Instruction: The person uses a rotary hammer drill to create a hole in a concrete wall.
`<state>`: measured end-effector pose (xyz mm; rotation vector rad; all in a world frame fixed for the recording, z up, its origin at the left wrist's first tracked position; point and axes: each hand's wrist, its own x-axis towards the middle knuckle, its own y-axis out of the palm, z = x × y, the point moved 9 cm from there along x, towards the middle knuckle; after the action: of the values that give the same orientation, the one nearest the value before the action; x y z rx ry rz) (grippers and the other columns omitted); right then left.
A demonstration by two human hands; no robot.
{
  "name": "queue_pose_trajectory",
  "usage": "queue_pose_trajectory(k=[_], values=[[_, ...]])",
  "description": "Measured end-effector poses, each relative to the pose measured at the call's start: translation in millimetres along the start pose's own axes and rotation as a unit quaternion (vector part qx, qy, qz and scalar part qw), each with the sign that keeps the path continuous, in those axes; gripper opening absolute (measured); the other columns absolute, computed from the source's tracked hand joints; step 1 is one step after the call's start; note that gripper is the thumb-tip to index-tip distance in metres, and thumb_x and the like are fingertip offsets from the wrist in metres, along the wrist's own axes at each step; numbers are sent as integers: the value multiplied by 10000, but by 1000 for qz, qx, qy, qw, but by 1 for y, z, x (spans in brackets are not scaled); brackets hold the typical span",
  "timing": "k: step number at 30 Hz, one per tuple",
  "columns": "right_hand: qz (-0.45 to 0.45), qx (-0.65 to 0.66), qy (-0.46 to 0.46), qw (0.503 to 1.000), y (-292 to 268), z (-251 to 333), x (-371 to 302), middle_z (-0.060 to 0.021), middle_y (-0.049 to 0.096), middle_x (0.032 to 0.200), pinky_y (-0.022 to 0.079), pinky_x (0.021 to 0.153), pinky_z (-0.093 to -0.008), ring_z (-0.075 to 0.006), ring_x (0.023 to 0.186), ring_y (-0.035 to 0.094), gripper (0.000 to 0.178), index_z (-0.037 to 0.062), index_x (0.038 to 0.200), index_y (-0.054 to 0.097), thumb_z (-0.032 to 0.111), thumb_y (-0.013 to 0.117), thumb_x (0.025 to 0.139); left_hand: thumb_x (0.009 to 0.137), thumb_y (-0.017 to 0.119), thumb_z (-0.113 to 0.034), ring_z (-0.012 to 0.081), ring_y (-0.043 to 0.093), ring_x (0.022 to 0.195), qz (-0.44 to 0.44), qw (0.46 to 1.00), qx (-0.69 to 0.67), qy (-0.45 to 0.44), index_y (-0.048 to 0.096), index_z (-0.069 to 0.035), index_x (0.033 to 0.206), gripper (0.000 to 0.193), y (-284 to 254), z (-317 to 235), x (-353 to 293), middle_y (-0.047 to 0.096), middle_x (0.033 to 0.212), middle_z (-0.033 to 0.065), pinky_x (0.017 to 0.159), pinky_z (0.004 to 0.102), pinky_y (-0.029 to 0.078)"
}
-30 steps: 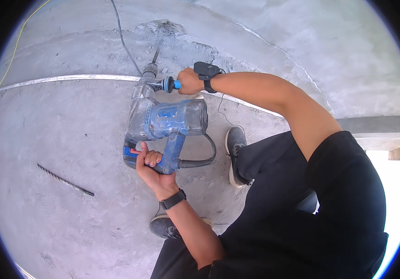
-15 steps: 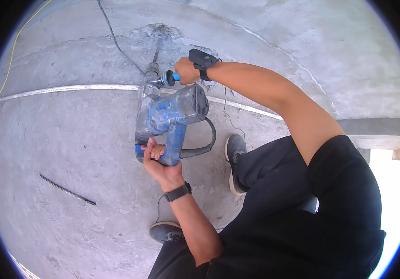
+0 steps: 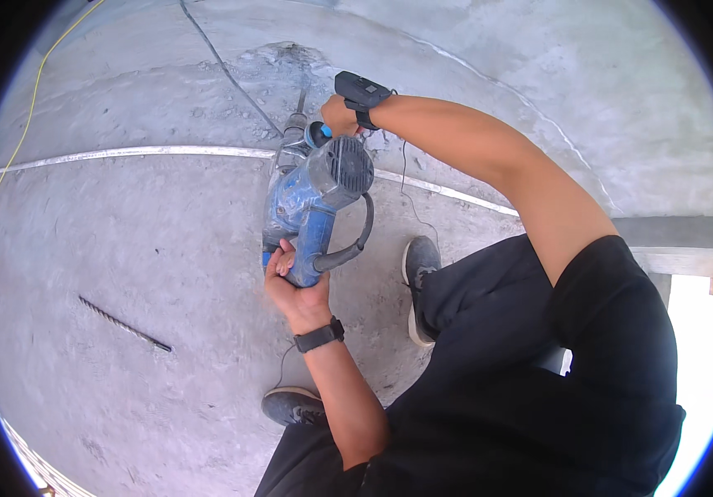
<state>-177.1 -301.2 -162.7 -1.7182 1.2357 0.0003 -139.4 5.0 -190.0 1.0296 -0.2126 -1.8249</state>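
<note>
A dusty blue rotary hammer (image 3: 297,199) points away from me. Its bit (image 3: 302,99) reaches toward a broken, rough patch of concrete (image 3: 290,56); dust and blur hide whether the tip is sunk in. My left hand (image 3: 297,298) is closed around the rear handle, palm up, thumb near the switch side. My right hand (image 3: 339,116) grips the blue-and-black side handle (image 3: 319,132) near the front, its fingers partly hidden by the wrist. A black band sits on my left wrist, a black device (image 3: 363,89) on my right.
A loose spiral drill bit (image 3: 125,323) lies on the concrete floor (image 3: 183,248) at left. A grey cable (image 3: 220,62) runs to the tool's front, and a yellow cable (image 3: 38,91) curves along the far left. A pale strip (image 3: 141,151) crosses behind the tool. My shoes (image 3: 419,269) flank it.
The rotary hammer and both hands have shifted slightly right in view, and the tool's body has tilted. The red spot by my left thumb no longer shows. Both grips stay closed.
</note>
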Motion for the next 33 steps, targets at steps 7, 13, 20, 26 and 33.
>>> queue_pose_trajectory(k=[7, 13, 20, 26, 33], values=[[-23, -5, 132, 991, -13, 10, 5, -92, 652, 561, 531, 481, -367, -219, 526, 665, 67, 60, 585, 690, 106, 734, 567, 921, 460, -118, 47, 436, 473, 12, 999, -12, 31, 539, 12, 983, 164, 3, -6, -13, 408, 534, -70, 532, 188, 435], [-52, 53, 153, 985, -41, 25, -1, -109, 667, 598, 555, 496, -370, -233, 551, 680, 103, 41, 657, 706, 133, 735, 621, 918, 451, -107, 47, 441, 471, 9, 997, -1, 70, 533, 4, 1011, 166, 2, -26, -11, 411, 532, -79, 552, 212, 464], [10, -93, -137, 986, -15, 20, 4, -122, 662, 598, 540, 508, -372, -240, 548, 675, 177, -3, 668, 692, 174, 707, 678, 922, 444, -126, 44, 445, 471, 26, 997, 10, 67, 525, 1, 984, 163, -3, -4, -3, 406, 528, -90, 557, 205, 469], [20, -2, -108, 994, -46, 39, -32, -130, 664, 616, 544, 532, -361, -249, 593, 682, 161, 17, 673, 695, 177, 689, 670, 890, 475, -104, 58, 435, 486, 12, 997, -47, 63, 531, -58, 768, 141, -32, 6, -2, 433, 539, -72, 538, 211, 441], [-37, -20, -162, 986, -64, 49, -41, -156, 678, 690, 547, 592, -384, -288, 687, 689, 137, 38, 691, 704, 168, 673, 657, 910, 513, -162, 55, 431, 490, 5, 995, -92, 46, 526, -73, 783, 156, -62, 21, 10, 427, 539, -72, 539, 208, 432]])
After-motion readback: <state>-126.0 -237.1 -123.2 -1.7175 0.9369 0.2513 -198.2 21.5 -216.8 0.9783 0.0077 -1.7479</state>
